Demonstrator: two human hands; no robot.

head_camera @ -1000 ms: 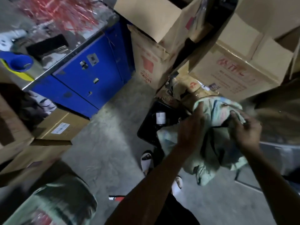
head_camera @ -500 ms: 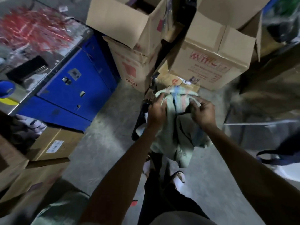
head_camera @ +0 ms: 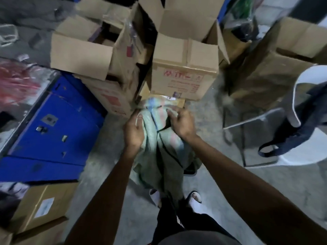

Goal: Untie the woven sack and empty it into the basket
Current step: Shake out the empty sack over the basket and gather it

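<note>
The woven sack (head_camera: pixel 164 149) hangs between left hand (head_camera: pixel 134 131) and right hand (head_camera: pixel 182 124), both gripping it.

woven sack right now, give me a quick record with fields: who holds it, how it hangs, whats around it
sack: pale green woven sack, limp, hanging toward the floor
left hand: left hand grips the sack's upper left edge
right hand: right hand grips the bunched top on the right
sack mouth: too blurred to tell whether it is tied
basket: dark edge under the sack, mostly hidden
behind: cardboard box with red print
left side: blue cabinet
right side: white chair with dark bag
</note>
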